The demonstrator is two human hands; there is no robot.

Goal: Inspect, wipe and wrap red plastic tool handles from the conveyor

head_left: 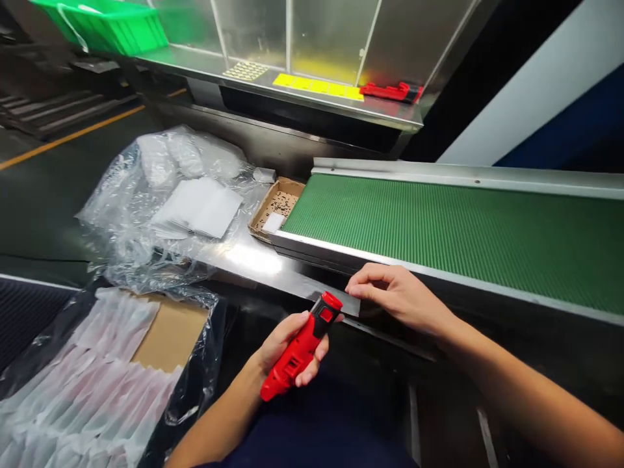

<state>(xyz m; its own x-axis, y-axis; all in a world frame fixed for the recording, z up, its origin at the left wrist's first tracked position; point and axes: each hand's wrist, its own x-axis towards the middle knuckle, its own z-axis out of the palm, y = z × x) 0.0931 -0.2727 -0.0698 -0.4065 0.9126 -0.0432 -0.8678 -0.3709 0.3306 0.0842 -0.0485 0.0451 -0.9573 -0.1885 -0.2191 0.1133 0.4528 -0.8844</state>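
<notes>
Red tool (298,354) clear of conveyor edge (511,289)

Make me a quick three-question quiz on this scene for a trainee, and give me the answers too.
1. Which grip holds the red-and-black device: A, left; B, right; C, both?
2. True or false: the white sheets lie on the green belt.
3. Fill in: on the shelf, the red part lies at one end of a ____ strip.

Key:
1. A, the left grip.
2. False; the white sheets lie apart from it, among clear plastic.
3. Yellow.
</notes>
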